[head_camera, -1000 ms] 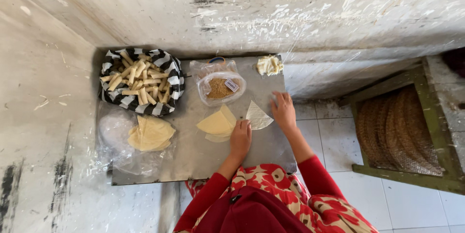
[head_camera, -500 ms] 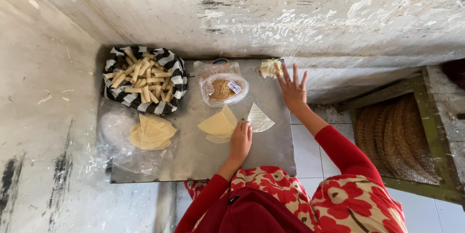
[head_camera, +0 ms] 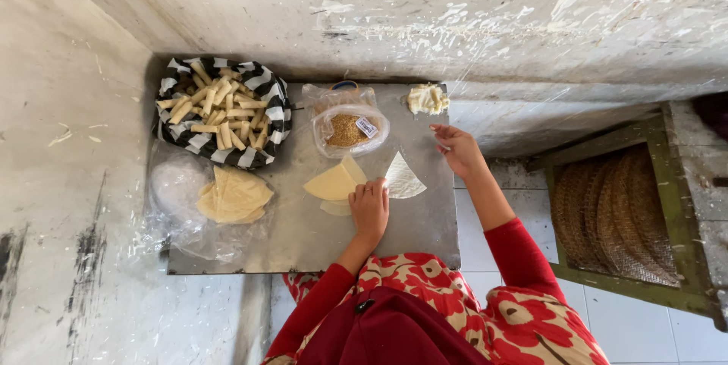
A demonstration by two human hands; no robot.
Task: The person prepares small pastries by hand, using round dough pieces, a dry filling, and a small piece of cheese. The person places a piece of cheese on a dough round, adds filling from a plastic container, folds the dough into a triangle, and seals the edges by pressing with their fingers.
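The left hand (head_camera: 369,209) lies flat, fingers together, pressing the near edge of pale yellow triangular pastry sheets (head_camera: 334,183) at the middle of a grey metal tray (head_camera: 303,247). The right hand (head_camera: 457,149) hovers, fingers loosely curled and holding nothing, right of a white triangular sheet (head_camera: 402,179), near a lump of filling (head_camera: 427,98).

Low metal table (head_camera: 425,228) carries striped basket (head_camera: 220,111), seed bag (head_camera: 349,128), dough lump (head_camera: 427,98), wrapper sheets (head_camera: 334,183), plastic-bagged wrapper stack (head_camera: 231,196).
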